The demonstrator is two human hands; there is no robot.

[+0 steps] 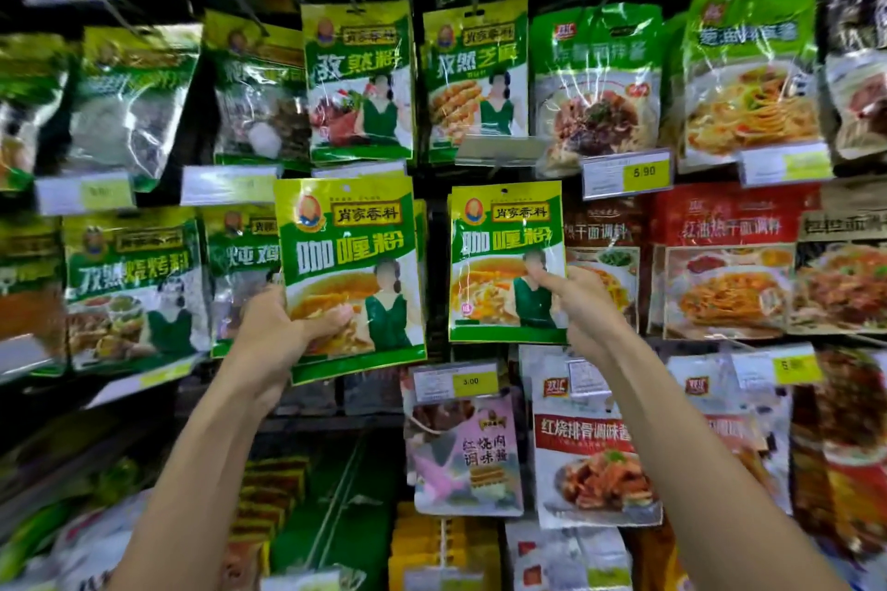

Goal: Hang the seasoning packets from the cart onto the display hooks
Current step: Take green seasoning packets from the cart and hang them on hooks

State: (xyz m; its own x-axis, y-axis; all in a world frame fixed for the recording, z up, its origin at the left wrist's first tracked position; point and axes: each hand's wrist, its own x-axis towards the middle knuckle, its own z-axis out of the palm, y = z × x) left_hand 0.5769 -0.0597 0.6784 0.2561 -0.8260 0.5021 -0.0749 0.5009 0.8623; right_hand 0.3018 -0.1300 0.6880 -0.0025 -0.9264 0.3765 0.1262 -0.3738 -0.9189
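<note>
Gripped in left hand (283, 331): glossy green-yellow plastic seasoning packet (353, 254), up-left of yellow price label (470, 381). Pinched in right hand (576, 302): twin packet (499, 226). Likely light, floppy, slick; take near top hole (504, 191).

A dark display rack (436, 264) is filling the whole view, with rows of green pouches (360, 82) and red pouches (725, 264) hanging across it. Price tags (626, 173) are jutting out between rows. Yellow boxes (432, 552) are sitting stacked low down, and light is glaring off the plastic.
</note>
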